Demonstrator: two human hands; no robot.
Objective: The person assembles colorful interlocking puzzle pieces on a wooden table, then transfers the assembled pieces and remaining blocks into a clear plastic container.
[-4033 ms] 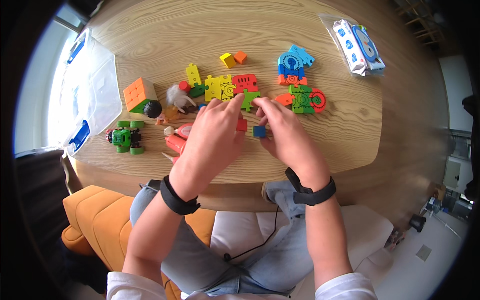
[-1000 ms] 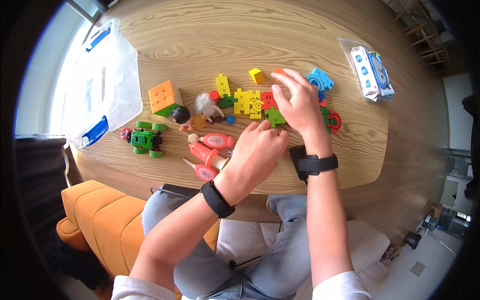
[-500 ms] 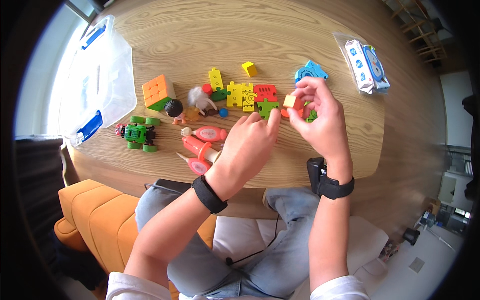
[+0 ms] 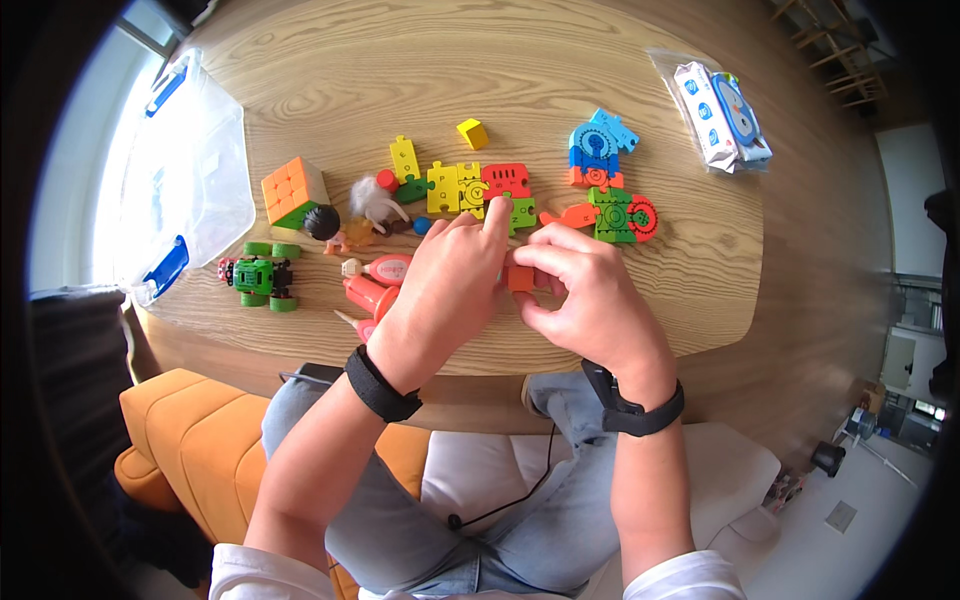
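Note:
My right hand [image 4: 597, 300] pinches a small orange block [image 4: 519, 278] between thumb and fingers, low over the table. Close beside it is my left hand [image 4: 445, 275], its index finger stretched toward a green puzzle piece [image 4: 521, 213]; the other fingers curl under, and what they hold is hidden. That green piece adjoins a red puzzle piece [image 4: 506, 181] and yellow puzzle pieces [image 4: 445, 187]. Just beyond my right hand lie an orange-red piece [image 4: 568, 216], linked green pieces [image 4: 612, 214] with a red gear, and blue pieces [image 4: 596, 145] with a gear.
Leftward are a toy syringe [image 4: 370, 294], a green toy truck [image 4: 260, 274], a puzzle cube [image 4: 294, 190], a dark-haired doll [image 4: 322, 222] and a clear plastic box [image 4: 222, 150]. A yellow cube [image 4: 472, 133] sits farther back. A wipes pack [image 4: 722, 118] lies at far right.
My right hand has moved left and nearer with the orange block, meeting my left hand and uncovering the blue and green pieces. The whole view has shifted slightly.

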